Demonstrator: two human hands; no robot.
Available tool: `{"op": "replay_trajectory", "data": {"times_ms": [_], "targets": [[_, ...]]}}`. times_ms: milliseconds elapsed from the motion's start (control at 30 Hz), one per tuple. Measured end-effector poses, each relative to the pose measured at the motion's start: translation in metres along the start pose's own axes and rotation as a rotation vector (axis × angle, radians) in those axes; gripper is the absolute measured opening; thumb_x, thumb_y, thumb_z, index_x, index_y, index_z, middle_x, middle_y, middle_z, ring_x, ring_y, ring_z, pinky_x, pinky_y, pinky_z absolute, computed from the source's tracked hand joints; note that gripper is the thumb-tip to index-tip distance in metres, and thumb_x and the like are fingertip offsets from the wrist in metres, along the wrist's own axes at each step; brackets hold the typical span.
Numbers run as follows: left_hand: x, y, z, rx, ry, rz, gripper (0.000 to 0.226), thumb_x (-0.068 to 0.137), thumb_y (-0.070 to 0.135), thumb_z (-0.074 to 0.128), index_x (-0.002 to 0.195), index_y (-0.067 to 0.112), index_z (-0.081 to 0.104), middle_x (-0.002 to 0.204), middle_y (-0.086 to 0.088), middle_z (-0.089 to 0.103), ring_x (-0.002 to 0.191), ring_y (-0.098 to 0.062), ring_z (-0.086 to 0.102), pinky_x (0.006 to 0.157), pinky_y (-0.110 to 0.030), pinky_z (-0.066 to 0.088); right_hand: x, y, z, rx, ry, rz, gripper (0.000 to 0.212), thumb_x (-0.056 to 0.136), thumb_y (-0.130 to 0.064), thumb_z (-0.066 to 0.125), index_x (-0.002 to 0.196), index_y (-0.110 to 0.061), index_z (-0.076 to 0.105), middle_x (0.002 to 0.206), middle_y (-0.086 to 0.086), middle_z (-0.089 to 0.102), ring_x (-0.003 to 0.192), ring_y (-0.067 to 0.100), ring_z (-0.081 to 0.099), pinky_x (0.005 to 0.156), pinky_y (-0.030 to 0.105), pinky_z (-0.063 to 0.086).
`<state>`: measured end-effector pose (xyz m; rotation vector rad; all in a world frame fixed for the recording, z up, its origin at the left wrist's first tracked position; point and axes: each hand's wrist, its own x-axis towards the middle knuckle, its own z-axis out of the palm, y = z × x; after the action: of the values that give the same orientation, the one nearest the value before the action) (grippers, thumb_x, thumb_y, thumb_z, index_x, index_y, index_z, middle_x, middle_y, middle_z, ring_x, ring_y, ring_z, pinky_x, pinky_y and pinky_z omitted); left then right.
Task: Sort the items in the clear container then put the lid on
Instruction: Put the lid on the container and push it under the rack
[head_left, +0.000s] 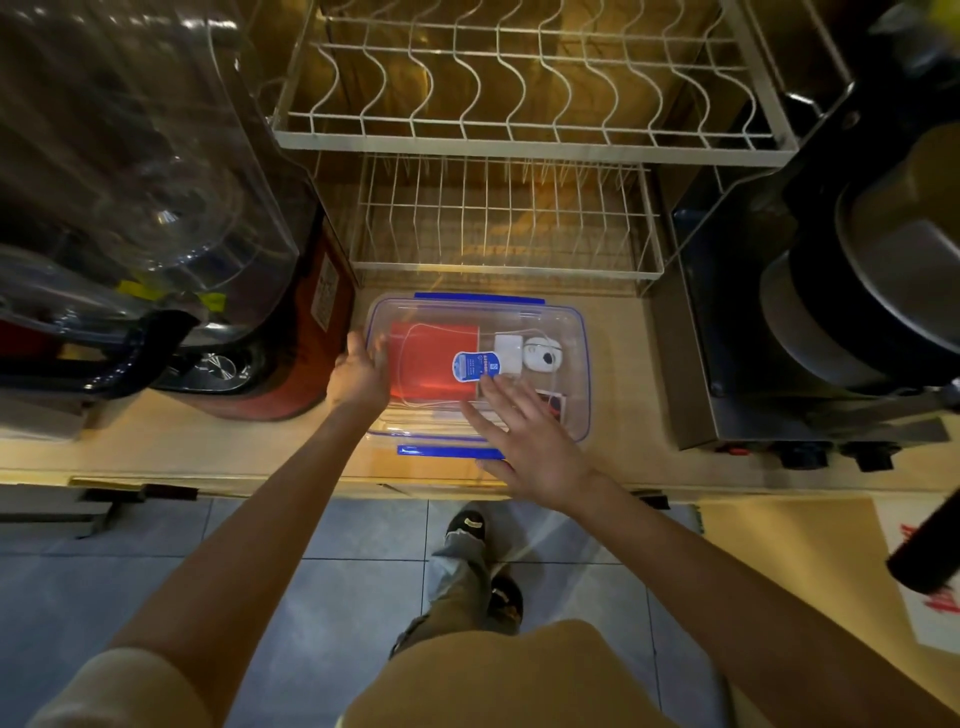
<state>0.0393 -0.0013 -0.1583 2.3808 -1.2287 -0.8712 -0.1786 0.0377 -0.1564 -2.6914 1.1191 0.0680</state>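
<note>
Two bare hands are at a clear container (579, 364) that sits on the counter (208, 447) near its front edge, just before the lower shelf of a white wire dish rack (498, 218). A clear lid (519, 317) with blue clips lies on the container; one blue clip (479, 297) shows along the back edge and another (451, 451) along the front edge. The left hand (358, 376) is at the container's left end, its fingers curled over the rim there. The right hand (524, 434) lies flat on top of the lid toward the front, fingers straight and spread wide, holding nothing. Through the plastic a red flat item (421, 358) fills the left half, a blue and white label (476, 365) sits at the middle, a white block (508, 349) is just right of it, and a white round item with a dark spot (543, 354) lies beside that. A large clear-topped appliance (130, 182) stands at the counter's left, and a dark machine (831, 260) at its right.
</note>
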Motion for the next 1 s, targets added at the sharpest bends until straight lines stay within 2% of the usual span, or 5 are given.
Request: {"op": "replay_trajectory", "data": {"times_ms": [267,500,667,767,1000], "targets": [[-0.002,0.001,0.001,0.012,0.031,-0.001,0.051,0.095,0.046,0.023,0.132,0.012,0.031,0.126,-0.030,0.048,0.110,-0.046,0.051,0.089,-0.047,0.042,-0.002,-0.001,0.000,0.188,0.124,0.017,0.046,0.090,-0.034,0.055,0.133,-0.017,0.051,0.146,0.018,0.041,0.139,0.037,0.031,0.115,0.049,0.018],[-0.002,0.002,-0.001,0.038,0.010,0.014,0.051,0.096,0.044,0.023,0.134,0.011,0.028,0.130,-0.030,0.043,0.113,-0.046,0.048,0.091,-0.048,0.041,0.006,0.017,-0.013,0.393,0.377,0.533,0.028,0.091,-0.024,0.052,0.116,-0.013,0.060,0.127,0.009,0.058,0.123,0.026,0.046,0.106,0.043,0.035],[-0.006,0.005,-0.002,0.085,0.033,0.005,0.052,0.096,0.044,0.023,0.134,0.010,0.029,0.127,-0.032,0.045,0.111,-0.047,0.051,0.091,-0.049,0.042,0.010,0.045,-0.025,0.743,0.269,1.036,0.094,0.062,-0.049,0.079,0.135,-0.011,0.034,0.139,0.013,0.046,0.122,0.028,0.048,0.098,0.041,0.043],[-0.010,0.009,-0.006,0.101,0.025,0.006,0.051,0.096,0.043,0.023,0.133,0.009,0.031,0.126,-0.033,0.046,0.112,-0.047,0.050,0.092,-0.049,0.041,0.012,0.053,-0.034,1.118,0.150,1.203,0.081,0.050,-0.045,0.087,0.112,-0.009,0.049,0.116,0.011,0.064,0.084,0.020,0.064,0.067,0.029,0.052],[-0.025,0.015,-0.025,0.130,-0.015,0.016,0.050,0.097,0.040,0.027,0.127,0.002,0.038,0.121,-0.032,0.054,0.114,-0.046,0.049,0.092,-0.045,0.040,-0.007,0.057,-0.054,1.140,0.073,1.117,0.064,0.049,-0.042,0.088,0.098,-0.010,0.062,0.093,0.008,0.072,0.075,0.018,0.070,0.061,0.029,0.056]]}}
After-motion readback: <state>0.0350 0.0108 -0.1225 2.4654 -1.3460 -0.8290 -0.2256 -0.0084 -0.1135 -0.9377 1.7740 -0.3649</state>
